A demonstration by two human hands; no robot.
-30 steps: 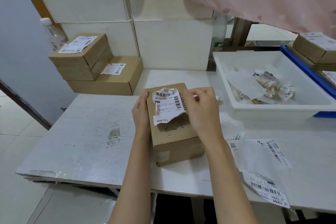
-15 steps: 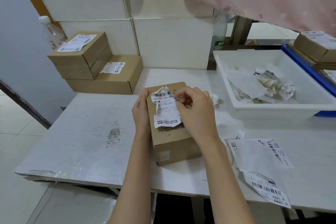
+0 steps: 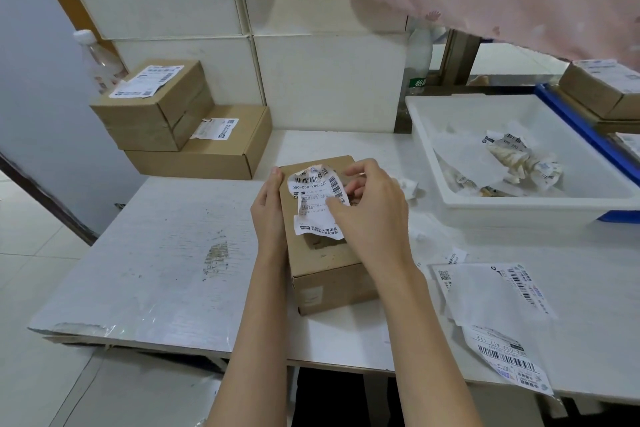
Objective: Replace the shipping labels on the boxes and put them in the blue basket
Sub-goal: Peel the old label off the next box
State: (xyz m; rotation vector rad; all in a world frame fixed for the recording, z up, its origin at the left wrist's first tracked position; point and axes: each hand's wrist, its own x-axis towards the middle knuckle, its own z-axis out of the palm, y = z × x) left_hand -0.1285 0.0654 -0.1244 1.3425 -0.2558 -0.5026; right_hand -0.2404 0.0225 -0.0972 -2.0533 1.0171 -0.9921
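We see a cardboard box [image 3: 322, 253] resting on the tabletop [image 3: 166, 267], held between both hands. The left hand [image 3: 268, 204] lies flat along the box's left side, fingers straight and together, steadying it. The right hand [image 3: 372, 208] curls over the box's top, its thumb and fingers pinching the right edge of a torn, crumpled shipping label [image 3: 317, 199] that is partly lifted from the lid. Beyond the right hand sits a white tray [image 3: 519, 204] holding crumpled old labels [image 3: 516, 158], with the blue basket [image 3: 585, 128] just behind it. Nearer than the right hand, fresh label sheets [image 3: 498, 291] lie on the tabletop. Far beyond the left hand, two more boxes [image 3: 180, 128] are stacked.
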